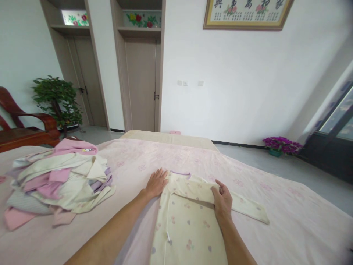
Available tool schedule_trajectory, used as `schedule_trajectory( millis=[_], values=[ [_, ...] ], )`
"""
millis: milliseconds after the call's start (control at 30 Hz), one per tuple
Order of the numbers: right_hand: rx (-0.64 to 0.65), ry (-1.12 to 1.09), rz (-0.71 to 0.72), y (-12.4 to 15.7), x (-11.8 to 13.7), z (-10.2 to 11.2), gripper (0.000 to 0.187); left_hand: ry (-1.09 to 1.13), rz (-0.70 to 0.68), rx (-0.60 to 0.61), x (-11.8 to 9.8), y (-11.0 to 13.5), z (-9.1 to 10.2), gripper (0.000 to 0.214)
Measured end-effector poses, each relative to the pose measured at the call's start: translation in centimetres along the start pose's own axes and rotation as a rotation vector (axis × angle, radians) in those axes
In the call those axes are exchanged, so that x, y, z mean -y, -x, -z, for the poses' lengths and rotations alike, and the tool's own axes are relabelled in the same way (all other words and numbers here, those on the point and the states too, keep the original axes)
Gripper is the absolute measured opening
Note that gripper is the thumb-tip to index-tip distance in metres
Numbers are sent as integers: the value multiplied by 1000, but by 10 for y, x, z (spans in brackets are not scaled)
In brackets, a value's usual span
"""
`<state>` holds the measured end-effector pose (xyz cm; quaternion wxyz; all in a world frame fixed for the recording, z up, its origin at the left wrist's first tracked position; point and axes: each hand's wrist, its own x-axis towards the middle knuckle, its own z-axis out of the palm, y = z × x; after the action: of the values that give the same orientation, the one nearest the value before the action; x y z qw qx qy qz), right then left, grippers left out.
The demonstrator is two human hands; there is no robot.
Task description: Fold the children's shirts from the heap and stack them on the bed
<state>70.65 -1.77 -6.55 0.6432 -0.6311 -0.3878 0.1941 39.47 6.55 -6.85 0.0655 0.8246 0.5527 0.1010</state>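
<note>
A cream long-sleeved children's top (190,224) with a small pink and grey print lies spread in front of me, its purple-trimmed neckline at the far end. One sleeve is folded across the chest; the other sleeve (250,208) stretches out to the right. My left hand (157,183) rests flat at the left shoulder, fingers outstretched. At the opposite side, my right hand (223,201) has its thumb and curled fingers on the cloth, closed at the end of the folded sleeve. A small white tag (168,236) shows along the left side.
A heap of crumpled pink, cream, grey and purple clothes (68,176) sits at the left on the pink patterned bedcover (132,165). Beyond are a wooden chair (30,125), a green plant (56,95), doors (142,84) and a pot of purple flowers (281,144).
</note>
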Motion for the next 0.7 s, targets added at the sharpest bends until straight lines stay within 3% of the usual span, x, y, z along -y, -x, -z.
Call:
schedule_trajectory(
  millis=[167, 333, 500, 700],
  values=[
    [51, -37, -55, 2, 8, -1, 65, 7, -21, -46, 1, 10, 4, 52],
    [255, -121, -75, 6, 49, -1, 70, 21, -2, -54, 3, 5, 3, 51],
    [533, 218, 278, 49, 101, -7, 41, 43, -8, -70, 7, 2, 1, 50],
    [821, 360, 617, 137, 121, -20, 48, 70, -16, -80, 13, 1, -1, 51]
  ],
)
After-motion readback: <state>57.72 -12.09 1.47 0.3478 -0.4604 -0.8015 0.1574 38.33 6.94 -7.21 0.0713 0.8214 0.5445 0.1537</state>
